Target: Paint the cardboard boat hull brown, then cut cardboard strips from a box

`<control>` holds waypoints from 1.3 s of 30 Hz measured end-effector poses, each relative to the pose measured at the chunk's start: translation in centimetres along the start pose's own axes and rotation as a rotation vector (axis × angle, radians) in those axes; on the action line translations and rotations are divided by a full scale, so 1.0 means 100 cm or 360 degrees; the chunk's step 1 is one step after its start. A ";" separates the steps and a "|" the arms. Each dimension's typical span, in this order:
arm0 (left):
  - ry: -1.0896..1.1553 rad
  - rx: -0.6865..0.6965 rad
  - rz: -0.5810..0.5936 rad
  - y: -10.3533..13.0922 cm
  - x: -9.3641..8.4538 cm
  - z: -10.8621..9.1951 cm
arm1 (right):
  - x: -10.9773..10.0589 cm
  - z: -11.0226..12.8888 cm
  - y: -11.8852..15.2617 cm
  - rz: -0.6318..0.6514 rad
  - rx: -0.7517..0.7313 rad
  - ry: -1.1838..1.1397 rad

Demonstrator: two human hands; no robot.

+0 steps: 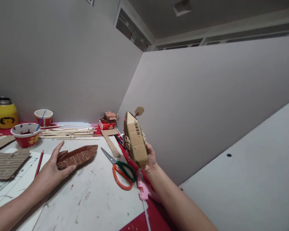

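My left hand [55, 165] grips the near end of a brown-painted cardboard boat [80, 155] that rests on the white board, thumb on one side and fingers on the other. Slats line the inside of this boat. Raised off the table, my right hand [150, 158] holds a second cardboard model boat [135, 138] from its right side. Its plain tan underside, with printed characters, faces me, and a small paddle-shaped piece [139, 111] sticks out near its tip. The right fingers are partly hidden behind the hull.
Scissors [122, 173] and a pink glue gun [142, 189] lie below the raised boat. Thin wooden sticks [69, 132], a small boat on a red box [109, 123], paint bowl [26, 138], paper cup [44, 119], yellow flask [4, 114], red pencil [39, 163] and corrugated cardboard [8, 165] surround the board.
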State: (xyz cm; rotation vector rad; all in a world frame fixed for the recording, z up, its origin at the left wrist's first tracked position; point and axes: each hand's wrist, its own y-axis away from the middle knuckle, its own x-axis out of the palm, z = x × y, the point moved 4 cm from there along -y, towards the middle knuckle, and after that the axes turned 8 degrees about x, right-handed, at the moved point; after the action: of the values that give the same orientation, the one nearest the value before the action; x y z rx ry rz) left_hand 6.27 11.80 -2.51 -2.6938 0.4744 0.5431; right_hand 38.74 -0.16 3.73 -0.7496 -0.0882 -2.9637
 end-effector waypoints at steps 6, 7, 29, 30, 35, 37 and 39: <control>0.0009 -0.0037 0.0008 0.001 0.001 0.001 | -0.008 -0.006 -0.001 -0.0044 0.0006 0.0046; 0.0005 -0.0035 0.0004 0.001 0.001 0.001 | -0.010 -0.007 -0.001 -0.0052 0.0010 0.0054; -0.0023 0.0012 0.0020 0.004 0.000 -0.005 | 0.000 -0.003 0.000 -0.0285 -0.0112 0.0227; -0.0019 0.0010 0.0024 0.004 0.000 -0.005 | 0.002 -0.003 -0.001 -0.0295 -0.0130 0.0245; -0.0015 -0.0038 0.0038 0.004 -0.001 -0.007 | 0.005 -0.002 -0.004 -0.0352 -0.0185 0.0353; -0.0009 -0.0047 0.0037 0.004 -0.001 -0.007 | 0.004 -0.002 -0.005 -0.0391 -0.0194 0.0397; 0.0011 -0.0049 0.0036 0.003 -0.001 -0.007 | 0.001 -0.002 -0.006 -0.0446 -0.0199 0.0443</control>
State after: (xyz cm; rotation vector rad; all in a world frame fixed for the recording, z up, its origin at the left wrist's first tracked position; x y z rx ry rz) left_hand 6.28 11.24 -1.97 -2.7237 0.5025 0.5517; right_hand 38.54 0.41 3.57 -0.3520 0.0117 -3.3340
